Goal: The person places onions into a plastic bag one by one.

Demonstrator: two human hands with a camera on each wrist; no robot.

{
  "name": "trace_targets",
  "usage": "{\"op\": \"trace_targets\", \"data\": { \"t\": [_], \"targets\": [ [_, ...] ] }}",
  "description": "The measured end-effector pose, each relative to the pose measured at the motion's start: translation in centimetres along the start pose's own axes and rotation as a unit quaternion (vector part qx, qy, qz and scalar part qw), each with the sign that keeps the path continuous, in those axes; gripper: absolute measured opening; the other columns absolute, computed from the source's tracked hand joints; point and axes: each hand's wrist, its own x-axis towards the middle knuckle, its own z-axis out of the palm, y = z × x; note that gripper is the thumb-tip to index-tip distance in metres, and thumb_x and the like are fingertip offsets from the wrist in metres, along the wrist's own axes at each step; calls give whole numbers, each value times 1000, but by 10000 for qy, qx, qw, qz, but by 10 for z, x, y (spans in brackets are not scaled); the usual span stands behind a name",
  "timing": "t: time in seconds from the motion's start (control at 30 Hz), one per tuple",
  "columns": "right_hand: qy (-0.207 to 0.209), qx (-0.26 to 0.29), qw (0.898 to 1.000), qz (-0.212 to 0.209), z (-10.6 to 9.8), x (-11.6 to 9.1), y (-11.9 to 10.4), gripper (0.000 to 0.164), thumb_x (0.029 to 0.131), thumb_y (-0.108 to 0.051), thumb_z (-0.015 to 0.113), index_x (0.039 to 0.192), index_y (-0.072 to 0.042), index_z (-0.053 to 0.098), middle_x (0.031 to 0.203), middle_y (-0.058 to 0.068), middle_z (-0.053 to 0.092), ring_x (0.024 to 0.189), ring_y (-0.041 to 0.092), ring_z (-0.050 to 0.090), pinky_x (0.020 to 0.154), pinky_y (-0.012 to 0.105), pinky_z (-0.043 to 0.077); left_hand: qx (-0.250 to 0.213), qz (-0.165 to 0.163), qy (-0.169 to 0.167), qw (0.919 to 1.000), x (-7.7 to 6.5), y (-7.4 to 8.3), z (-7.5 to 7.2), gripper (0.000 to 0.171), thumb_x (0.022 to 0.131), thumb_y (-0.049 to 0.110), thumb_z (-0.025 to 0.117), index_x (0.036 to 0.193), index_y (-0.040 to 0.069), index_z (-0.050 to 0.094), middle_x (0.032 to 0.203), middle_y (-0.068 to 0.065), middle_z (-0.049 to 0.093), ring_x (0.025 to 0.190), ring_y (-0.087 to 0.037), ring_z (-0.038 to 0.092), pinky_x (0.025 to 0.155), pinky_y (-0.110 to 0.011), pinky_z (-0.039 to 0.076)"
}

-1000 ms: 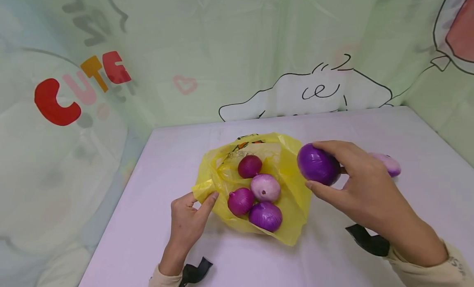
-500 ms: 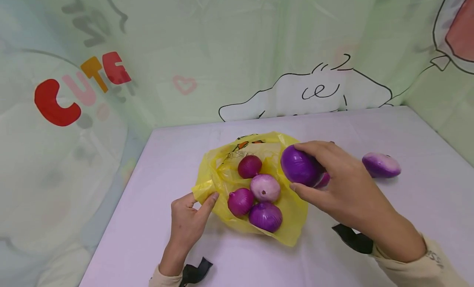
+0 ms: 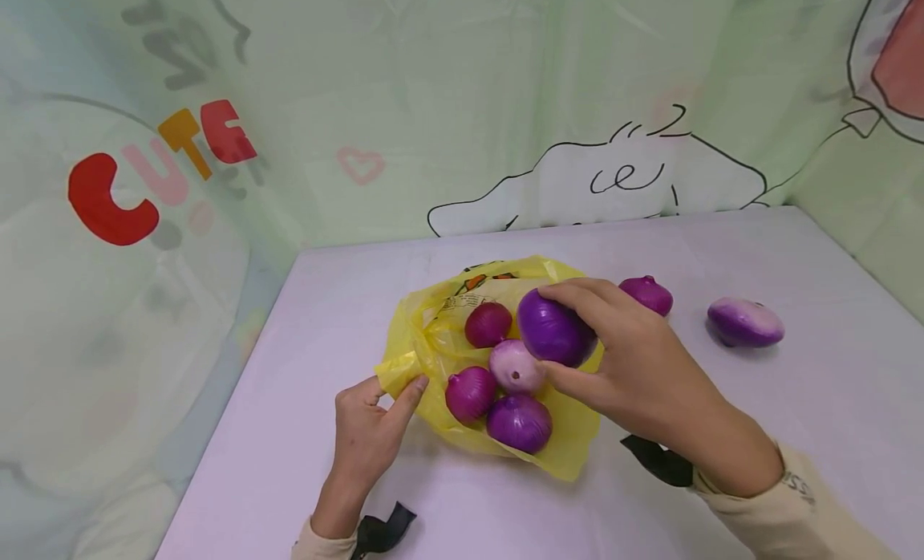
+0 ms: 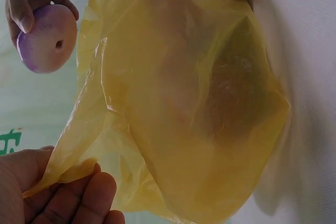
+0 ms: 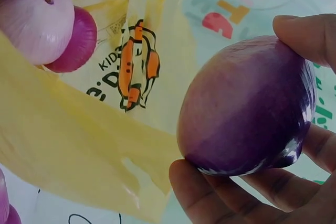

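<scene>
A yellow plastic bag (image 3: pixel 573 432) lies with its mouth spread on the table. Its left rim is pinched between the thumb and fingers of my left hand (image 3: pixel 371 432). Several onions sit inside: a dark red one (image 3: pixel 488 324), a pale one (image 3: pixel 514 366), a magenta one (image 3: pixel 470 394) and a purple one (image 3: pixel 519 424). Above the bag's right side, my right hand (image 3: pixel 642 359) grips another purple onion (image 3: pixel 552 327) between thumb and fingers. The right wrist view shows this held onion (image 5: pixel 247 108) apart from the bag's printed wall (image 5: pixel 139 72).
To the right on the table (image 3: pixel 722 432) lie a magenta onion (image 3: pixel 646 294), partly behind my right hand, and a long purple-and-white onion (image 3: pixel 745 322). A printed curtain (image 3: pixel 375 103) hangs behind the table.
My right hand has carried the purple onion leftward, from beside the bag to over it. The loose magenta onion has come into view behind the hand. The left hand stays put.
</scene>
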Motion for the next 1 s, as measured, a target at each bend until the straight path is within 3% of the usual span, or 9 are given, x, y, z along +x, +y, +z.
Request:
{"op": "trace_targets", "data": {
  "t": [0.13, 0.3, 0.67, 0.83, 1.0],
  "targets": [
    [-191, 70, 9997, 137, 5, 3, 0, 68, 79, -32, 93, 137, -11, 64, 133, 7, 64, 119, 27, 64, 86, 45, 61, -24, -33, 9, 10000, -1, 0, 0, 17, 88, 12, 85, 103, 3, 81, 98, 0, 81, 92, -13, 76, 81, -34, 62],
    [-400, 117, 9989, 197, 13, 7, 1, 68, 80, -31, 92, 138, -12, 63, 135, 7, 62, 119, 27, 64, 87, 45, 61, -49, 7, 17, 10000, -1, -2, -1, 17, 88, 11, 85, 103, 3, 81, 99, 0, 81, 91, -13, 76, 80, -29, 61],
    [-671, 139, 9973, 261, 30, 19, 3, 67, 84, -41, 88, 139, -12, 64, 137, 9, 61, 115, 27, 66, 88, 44, 61, -110, 14, 20, 9999, -2, -3, 0, 16, 88, 10, 85, 102, 4, 82, 98, 0, 81, 88, -13, 76, 77, -35, 62],
    [-913, 84, 9951, 364, 39, 24, 4, 64, 85, -36, 87, 139, -13, 63, 136, 10, 61, 109, 26, 67, 85, 44, 62, -81, -30, 16, 10000, -2, -3, 0, 17, 88, 11, 85, 103, 4, 82, 99, 0, 81, 90, -12, 76, 79, -29, 61],
    [-969, -64, 9948, 320, 46, 29, 7, 64, 82, -28, 87, 139, -12, 64, 136, 14, 61, 113, 30, 65, 86, 47, 62, -105, -60, 7, 9999, -2, -3, 0, 16, 89, 11, 85, 103, 4, 82, 99, -1, 81, 90, -12, 76, 79, -31, 62]
  ]
}}
